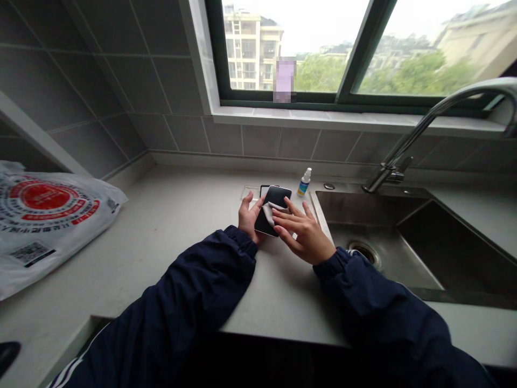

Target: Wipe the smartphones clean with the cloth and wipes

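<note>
My left hand (249, 217) grips the edge of a black smartphone (274, 198), tilting it up from the grey stone countertop (169, 242). My right hand (302, 233) presses a pale grey cleaning cloth (275, 213) against the phone's glossy face. The cloth covers part of the phone, and my fingers hide its lower right side. Behind the phone lies a second dark, flat device edge (264, 189), mostly hidden. A clear plastic piece (249, 193) lies beneath and behind it.
A small white-capped spray bottle (304, 182) stands just beyond my right hand. To the right are a steel double sink (371, 229) and a chrome faucet (428, 121). A printed white plastic bag (46, 226) lies at left. Tiled wall and a window run behind.
</note>
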Available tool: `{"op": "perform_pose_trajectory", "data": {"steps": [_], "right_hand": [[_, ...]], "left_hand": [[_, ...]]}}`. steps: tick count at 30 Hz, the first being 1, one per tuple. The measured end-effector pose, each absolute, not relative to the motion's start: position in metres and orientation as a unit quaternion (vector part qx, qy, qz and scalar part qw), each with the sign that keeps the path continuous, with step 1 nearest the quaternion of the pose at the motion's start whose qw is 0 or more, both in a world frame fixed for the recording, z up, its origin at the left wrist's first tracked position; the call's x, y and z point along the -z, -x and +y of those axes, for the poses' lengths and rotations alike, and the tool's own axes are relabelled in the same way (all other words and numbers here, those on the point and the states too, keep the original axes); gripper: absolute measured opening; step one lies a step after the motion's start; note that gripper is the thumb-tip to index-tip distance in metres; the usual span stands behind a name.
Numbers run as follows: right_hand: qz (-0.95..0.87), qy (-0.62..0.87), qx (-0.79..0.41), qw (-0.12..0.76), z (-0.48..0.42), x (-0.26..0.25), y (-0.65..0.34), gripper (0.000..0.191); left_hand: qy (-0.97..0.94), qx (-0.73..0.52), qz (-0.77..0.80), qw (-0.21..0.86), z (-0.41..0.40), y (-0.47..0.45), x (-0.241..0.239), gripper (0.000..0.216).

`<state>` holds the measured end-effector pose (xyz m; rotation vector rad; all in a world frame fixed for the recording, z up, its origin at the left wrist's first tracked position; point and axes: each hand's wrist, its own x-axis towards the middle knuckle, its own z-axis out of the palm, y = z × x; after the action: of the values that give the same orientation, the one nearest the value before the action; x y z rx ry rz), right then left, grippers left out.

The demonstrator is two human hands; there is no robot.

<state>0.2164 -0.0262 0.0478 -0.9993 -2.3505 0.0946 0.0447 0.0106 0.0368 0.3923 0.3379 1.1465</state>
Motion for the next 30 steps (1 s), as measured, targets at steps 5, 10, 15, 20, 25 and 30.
{"op": "perform_pose_trajectory", "data": {"steps": [5, 10, 15, 20, 25, 30], "right_hand": [[-0.872, 0.402, -0.021, 0.279, -0.026, -0.045, -0.214, 0.036], [-0.843, 0.463, 0.008, 0.275, -0.024, -0.041, -0.214, 0.044], [-0.804, 0.515, 0.030, 0.296, -0.019, -0.038, -0.217, 0.050], [-0.784, 0.539, 0.042, 0.305, -0.017, -0.038, -0.219, 0.053], [-0.772, 0.549, 0.046, 0.318, -0.016, -0.039, -0.220, 0.054], [-0.768, 0.552, 0.036, 0.324, -0.015, -0.038, -0.221, 0.057]], "left_hand": [[-0.181, -0.530, 0.153, 0.814, 0.012, -0.044, -0.037, 0.066], [-0.189, -0.514, 0.159, 0.821, 0.011, -0.044, -0.037, 0.065], [-0.222, -0.453, 0.155, 0.850, 0.010, -0.040, -0.033, 0.065], [-0.226, -0.423, 0.151, 0.864, 0.009, -0.037, -0.035, 0.064], [-0.228, -0.419, 0.155, 0.865, 0.008, -0.037, -0.039, 0.064], [-0.246, -0.422, 0.156, 0.858, 0.008, -0.037, -0.038, 0.063]]}}
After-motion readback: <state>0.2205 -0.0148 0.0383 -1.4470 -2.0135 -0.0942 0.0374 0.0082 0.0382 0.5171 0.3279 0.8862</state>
